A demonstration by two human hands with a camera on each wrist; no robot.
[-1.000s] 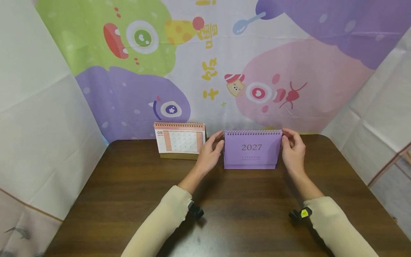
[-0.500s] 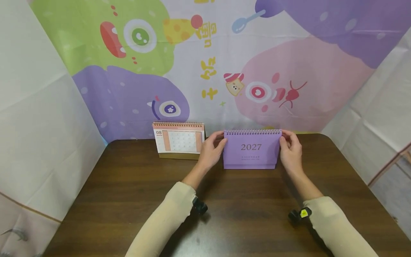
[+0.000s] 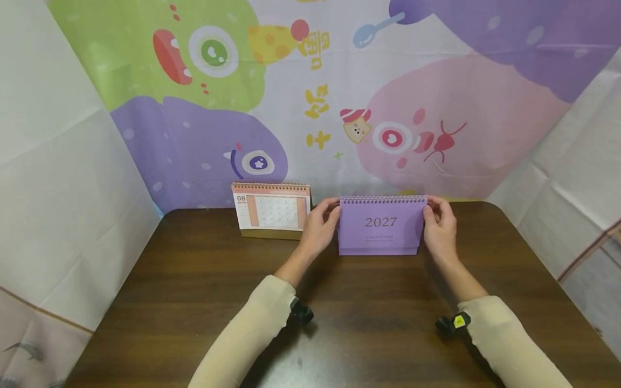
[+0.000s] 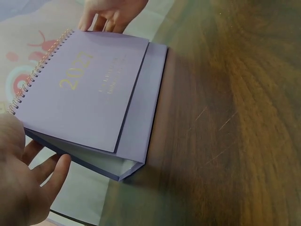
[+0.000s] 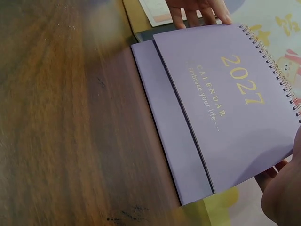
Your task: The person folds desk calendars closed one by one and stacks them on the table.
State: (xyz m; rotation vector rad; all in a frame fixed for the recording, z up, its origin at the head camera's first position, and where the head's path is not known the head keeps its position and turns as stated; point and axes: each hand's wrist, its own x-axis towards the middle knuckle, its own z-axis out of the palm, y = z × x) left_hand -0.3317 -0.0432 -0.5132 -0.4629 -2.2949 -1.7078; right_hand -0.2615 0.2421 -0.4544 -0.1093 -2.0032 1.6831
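Basically, the purple 2027 desk calendar (image 3: 380, 237) stands upright on the dark brown wooden table (image 3: 368, 323), at about 12 to 1 o'clock on the tabletop, with the person at 6. Hands apart, one per side edge: left hand (image 3: 319, 231) pinches it at the calendar's 9 o'clock side, right hand (image 3: 441, 231) at its 3 o'clock side, thumbs toward the front, fingers behind. Peach-and-white calendar (image 3: 277, 210), page reading 08, stands at 11 o'clock, just past the left hand. Tabletop has visible grain, rounded far corners, a soft glare near 6 o'clock; left wrist view shows thin light scratches (image 4: 228, 120), right wrist view some dark specks (image 5: 127, 214). Cartoon backdrop (image 3: 339, 81) fills 12 o'clock: green, purple and pink one-eyed characters, yellow lettering printed sideways. Creased white drape (image 3: 48, 134) at 9 o'clock, second white drape (image 3: 577, 156) at 3. Cream sleeves (image 3: 247, 334) come in from 5 and 7 o'clock, a black device (image 3: 302, 312) at each wrist.
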